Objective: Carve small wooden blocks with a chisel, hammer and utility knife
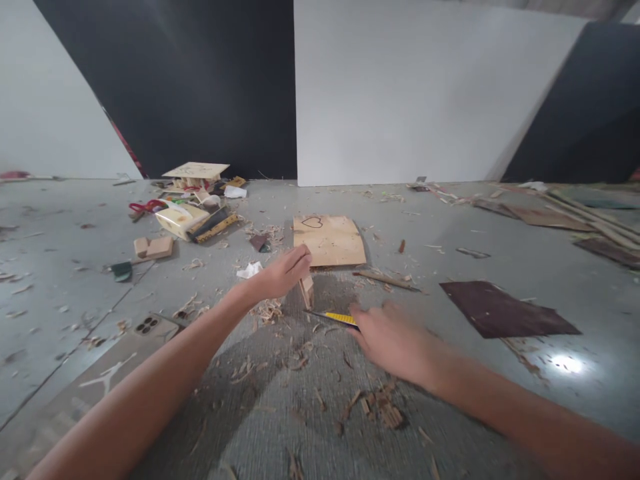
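Observation:
My left hand [287, 270] is closed on the upper end of a small piece of wood [307, 291], which stands tilted over the grey floor. To its right, my right hand [383, 330], slightly blurred, grips a yellow utility knife [342, 319]. The dark blade points left and meets or nearly meets the lower end of the wood; actual contact is unclear. Just beyond my left hand lies a thin wooden board [333, 243] with a heart drawn on it. Curled shavings [269, 311] lie beside the wood piece.
A brown sandpaper sheet [500, 310] lies at the right, and a thin stick [387, 281] beyond my right hand. At the left are a wood block [159, 247], red-handled scissors [146, 207] and a cream-coloured container [179, 219]. White and black panels stand behind.

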Motion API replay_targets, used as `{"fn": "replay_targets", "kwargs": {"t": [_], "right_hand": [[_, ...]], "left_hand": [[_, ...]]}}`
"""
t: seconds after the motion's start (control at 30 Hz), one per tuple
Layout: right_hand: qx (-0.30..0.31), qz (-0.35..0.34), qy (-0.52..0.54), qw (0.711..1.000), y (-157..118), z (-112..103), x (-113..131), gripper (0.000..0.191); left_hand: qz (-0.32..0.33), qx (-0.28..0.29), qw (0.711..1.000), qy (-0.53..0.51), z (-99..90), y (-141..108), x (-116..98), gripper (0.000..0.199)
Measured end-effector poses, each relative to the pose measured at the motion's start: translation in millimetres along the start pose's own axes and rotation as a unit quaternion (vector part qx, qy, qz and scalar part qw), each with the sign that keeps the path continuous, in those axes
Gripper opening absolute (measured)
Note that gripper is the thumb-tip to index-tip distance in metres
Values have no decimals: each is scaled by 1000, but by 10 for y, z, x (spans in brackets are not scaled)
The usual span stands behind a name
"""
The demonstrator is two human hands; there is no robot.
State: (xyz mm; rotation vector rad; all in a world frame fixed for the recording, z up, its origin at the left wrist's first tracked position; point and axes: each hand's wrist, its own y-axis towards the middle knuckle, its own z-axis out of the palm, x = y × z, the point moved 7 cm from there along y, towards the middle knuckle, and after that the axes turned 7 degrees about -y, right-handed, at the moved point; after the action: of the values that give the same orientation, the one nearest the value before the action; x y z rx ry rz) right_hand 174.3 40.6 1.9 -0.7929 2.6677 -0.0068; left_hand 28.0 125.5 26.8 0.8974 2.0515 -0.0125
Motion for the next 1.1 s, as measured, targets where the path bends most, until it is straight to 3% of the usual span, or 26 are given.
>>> {"fn": "replay_targets", "kwargs": {"t": [0.23,0.4,0.53,0.6,0.9,1.1], "right_hand": [[91,-1,72,993,-105,-13,-295,23],[41,-37,101,993,-74,-68,-323,24],[-48,-20,22,998,34,-139,-246,21],[-64,-10,2,998,53,-127,-204,20],[12,13,11,1000,20,23,-110,25],[14,-13,-3,1000,44,35,-60,25]], "left_hand": [[2,6,1000,13,-17,-5,-19,28],[2,1,1000,16,-29,-7,-20,29],[0,8,1000,9,-11,-6,-13,27],[-2,8,1000,4,-4,-3,-10,27],[11,-12,1000,1,7,0,-5,25],[26,8,1000,6,106,54,-77,26]]}}
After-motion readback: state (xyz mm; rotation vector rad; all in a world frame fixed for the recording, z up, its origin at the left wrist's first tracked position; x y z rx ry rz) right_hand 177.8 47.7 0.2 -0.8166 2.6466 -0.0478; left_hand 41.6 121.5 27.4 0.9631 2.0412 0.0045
